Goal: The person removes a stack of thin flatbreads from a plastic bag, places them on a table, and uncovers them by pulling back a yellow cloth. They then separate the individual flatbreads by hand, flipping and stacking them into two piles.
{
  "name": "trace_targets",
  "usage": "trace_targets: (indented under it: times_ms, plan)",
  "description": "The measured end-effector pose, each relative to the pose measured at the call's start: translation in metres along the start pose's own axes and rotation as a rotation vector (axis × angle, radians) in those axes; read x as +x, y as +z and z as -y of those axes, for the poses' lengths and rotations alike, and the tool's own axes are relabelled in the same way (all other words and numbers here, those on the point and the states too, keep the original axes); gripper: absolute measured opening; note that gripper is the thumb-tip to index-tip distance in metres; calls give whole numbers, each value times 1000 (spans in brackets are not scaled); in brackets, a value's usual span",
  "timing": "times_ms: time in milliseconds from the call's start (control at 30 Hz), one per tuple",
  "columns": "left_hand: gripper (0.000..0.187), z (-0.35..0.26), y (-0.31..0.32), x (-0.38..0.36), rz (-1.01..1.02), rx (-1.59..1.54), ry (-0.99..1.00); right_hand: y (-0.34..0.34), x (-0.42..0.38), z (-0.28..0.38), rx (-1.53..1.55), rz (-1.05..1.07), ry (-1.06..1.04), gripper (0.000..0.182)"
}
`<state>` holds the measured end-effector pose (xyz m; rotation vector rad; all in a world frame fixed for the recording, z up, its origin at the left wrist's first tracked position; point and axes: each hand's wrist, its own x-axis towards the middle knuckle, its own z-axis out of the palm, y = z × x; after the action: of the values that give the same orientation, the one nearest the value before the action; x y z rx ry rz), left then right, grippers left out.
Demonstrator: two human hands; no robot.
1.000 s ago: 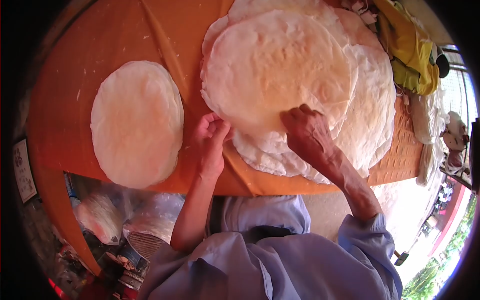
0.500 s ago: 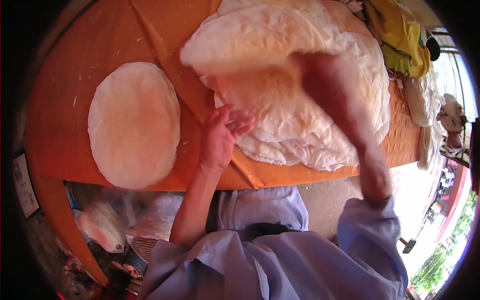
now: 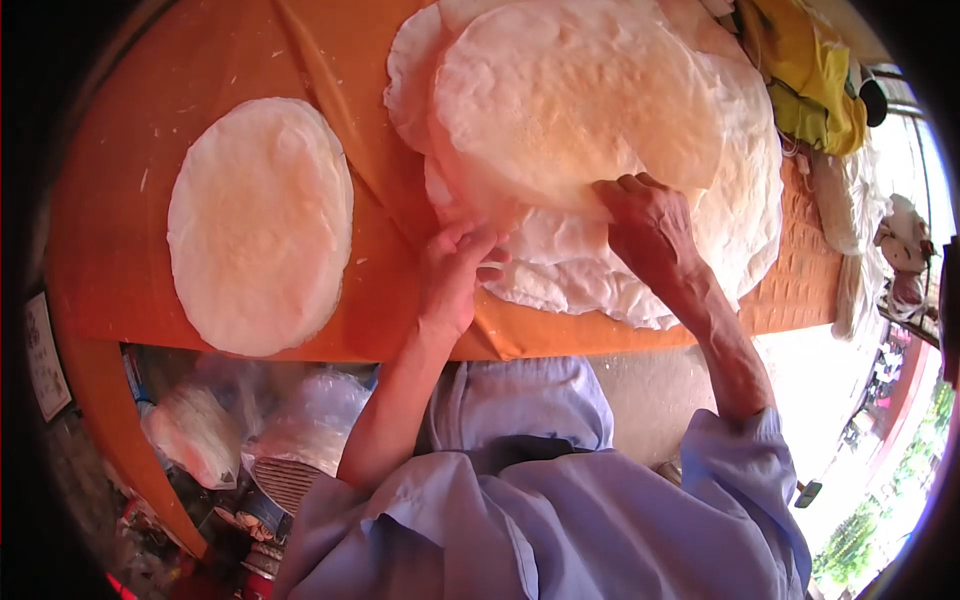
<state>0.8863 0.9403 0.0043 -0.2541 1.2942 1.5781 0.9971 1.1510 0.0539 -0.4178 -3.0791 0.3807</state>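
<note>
A pile of thin, pale round sheets [image 3: 600, 290], like flatbread or rice paper, lies wrinkled on the orange-covered table. The uppermost sheet [image 3: 580, 100] is smoother and partly see-through. My right hand [image 3: 650, 220] is closed over this sheet's near edge, fingers curled down on it. At the pile's left front corner, my left hand [image 3: 455, 275] has its thumb and forefinger closed at the sheet's lower left edge, the other fingers curled loosely; the exact contact is blurred. Left of my left hand, apart from the pile, rests a neat stack of round sheets [image 3: 260, 225].
An orange cloth [image 3: 110, 230] covers the table, with a fold running between the two stacks. Yellow fabric [image 3: 815, 80] and plastic bags [image 3: 850, 200] sit at the right end. Below the table are filled clear bags [image 3: 195, 435].
My right hand has come down and nearer, and the top sheet has spread out to the right. My left hand's fingers have curled in from an open pose. The view has shifted slightly.
</note>
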Motion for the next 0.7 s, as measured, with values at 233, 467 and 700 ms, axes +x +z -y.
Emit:
trace_targets:
  times_ms: [233, 467, 700]
  plan:
    - [21, 15, 8, 6, 112, -322, 37, 4, 3, 13, 72, -11, -12, 13]
    - [11, 10, 25, 10, 231, -556, 229, 32, -15, 24, 15, -240, -16, 27]
    - [13, 15, 9, 1, 259, -375, 137, -115, 43, -5, -313, -118, 229, 20]
